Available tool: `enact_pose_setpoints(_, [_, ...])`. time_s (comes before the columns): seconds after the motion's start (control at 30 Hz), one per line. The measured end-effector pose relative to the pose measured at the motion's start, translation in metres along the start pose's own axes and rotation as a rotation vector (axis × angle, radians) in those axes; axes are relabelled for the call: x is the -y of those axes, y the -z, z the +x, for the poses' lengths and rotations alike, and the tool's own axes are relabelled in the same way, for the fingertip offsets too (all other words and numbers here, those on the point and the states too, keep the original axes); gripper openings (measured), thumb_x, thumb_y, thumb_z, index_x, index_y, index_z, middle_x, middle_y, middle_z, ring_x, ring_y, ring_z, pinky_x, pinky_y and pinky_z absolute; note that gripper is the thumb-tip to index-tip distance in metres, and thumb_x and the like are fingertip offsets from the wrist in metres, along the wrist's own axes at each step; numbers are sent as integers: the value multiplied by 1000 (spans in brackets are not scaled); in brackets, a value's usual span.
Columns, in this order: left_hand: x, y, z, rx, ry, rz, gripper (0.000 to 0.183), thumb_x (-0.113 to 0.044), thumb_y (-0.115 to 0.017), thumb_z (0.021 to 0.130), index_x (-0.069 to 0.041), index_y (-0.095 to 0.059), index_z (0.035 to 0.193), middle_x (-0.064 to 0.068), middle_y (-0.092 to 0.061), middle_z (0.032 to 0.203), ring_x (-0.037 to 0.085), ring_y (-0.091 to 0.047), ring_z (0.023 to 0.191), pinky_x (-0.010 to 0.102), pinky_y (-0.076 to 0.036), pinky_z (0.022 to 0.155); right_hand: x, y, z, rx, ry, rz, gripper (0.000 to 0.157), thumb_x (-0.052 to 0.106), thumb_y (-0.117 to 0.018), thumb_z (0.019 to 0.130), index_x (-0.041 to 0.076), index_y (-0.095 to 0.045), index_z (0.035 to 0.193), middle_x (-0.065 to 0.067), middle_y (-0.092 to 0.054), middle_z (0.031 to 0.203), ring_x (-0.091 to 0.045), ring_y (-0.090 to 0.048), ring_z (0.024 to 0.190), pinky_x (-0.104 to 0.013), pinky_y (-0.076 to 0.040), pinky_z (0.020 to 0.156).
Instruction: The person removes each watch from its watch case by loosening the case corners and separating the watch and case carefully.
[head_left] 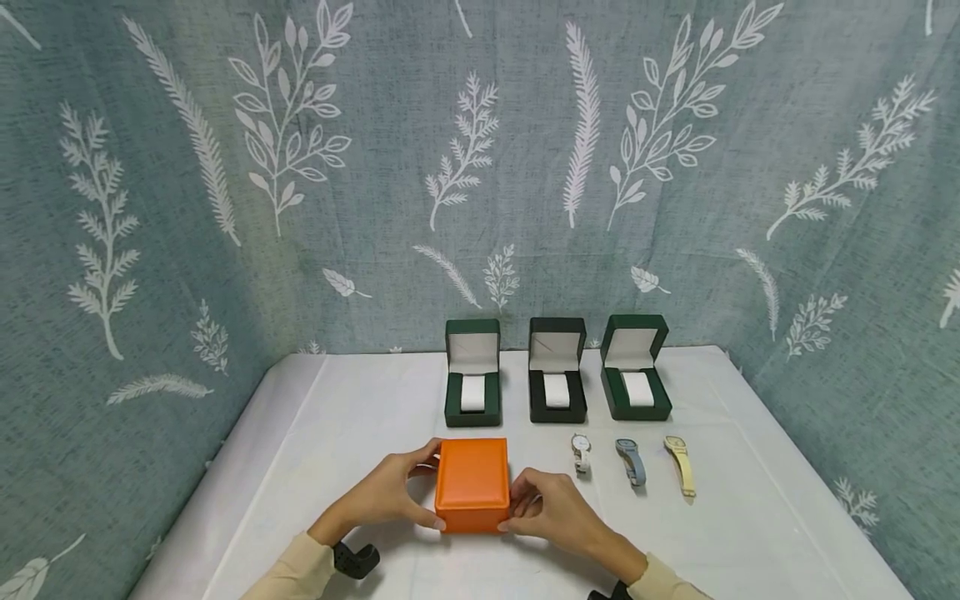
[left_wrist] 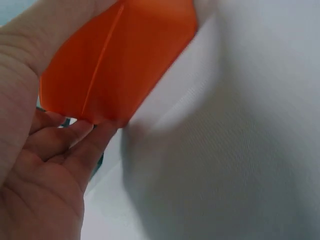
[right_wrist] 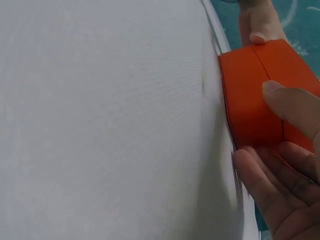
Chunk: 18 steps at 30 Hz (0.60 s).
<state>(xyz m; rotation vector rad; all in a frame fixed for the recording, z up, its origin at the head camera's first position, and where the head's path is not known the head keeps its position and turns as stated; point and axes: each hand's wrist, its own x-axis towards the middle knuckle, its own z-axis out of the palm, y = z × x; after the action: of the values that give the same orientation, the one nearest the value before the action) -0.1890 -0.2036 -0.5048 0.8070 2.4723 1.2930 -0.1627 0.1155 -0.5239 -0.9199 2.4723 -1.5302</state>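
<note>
A closed orange box (head_left: 472, 475) with a seam around its sides is on the white table, between both hands. My left hand (head_left: 384, 490) grips its left side, thumb at the front corner and fingers toward the back. On the opposite side, my right hand (head_left: 553, 508) holds the box with its thumb near the front right corner. The left wrist view shows fingertips against the box (left_wrist: 135, 55) near its lower edge. In the right wrist view the thumb lies on the box's front (right_wrist: 247, 100), fingers along its side. What the box contains is hidden.
Behind stand three open watch boxes with white cushions: a green one (head_left: 453, 408), a black one (head_left: 536, 404) and another green one (head_left: 617, 402). Before them lie a white-strap watch (head_left: 581, 454), a blue watch (head_left: 632, 462) and a yellow watch (head_left: 681, 465). Patterned curtains (head_left: 405, 167) enclose the table.
</note>
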Motion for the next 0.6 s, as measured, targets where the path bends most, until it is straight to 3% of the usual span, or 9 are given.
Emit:
enact_pose_setpoints(0.2, [1,-1,-4,9,-1,33,122,-42,-96,70,1,-26,161,4,-45,157,17,-59,126,42,-44,111,-3,7,0,-29,-48,135,63,25,-92,78,4,-56,126,-14,-65,117,-27,-71,94,-31,-61,77])
enact_pose_setpoints(0.3, [3,-1,-5,23,-13,17,122,-39,-96,71,0,-24,162,6,-43,159,17,-61,122,37,-48,107,-2,13,3,-47,-7,150,83,25,-94,76,11,-47,144,-21,-54,137,-36,-66,108,-37,-60,86])
enact_pose_setpoints(0.47, [6,-3,-6,16,-30,51,122,-42,-95,71,0,-25,162,6,-48,155,16,-62,119,34,-49,104,0,19,12,-24,81,36,108,36,-96,71,29,-33,158,-10,-36,157,-38,-51,131,-46,-52,102])
enact_pose_setpoints(0.6, [9,-7,-5,15,-30,53,122,-41,-95,71,3,-25,160,9,-50,153,14,-63,118,35,-47,107,-1,20,16,21,121,-3,112,38,-96,71,25,-30,160,-5,-30,161,-38,-43,139,-49,-47,107])
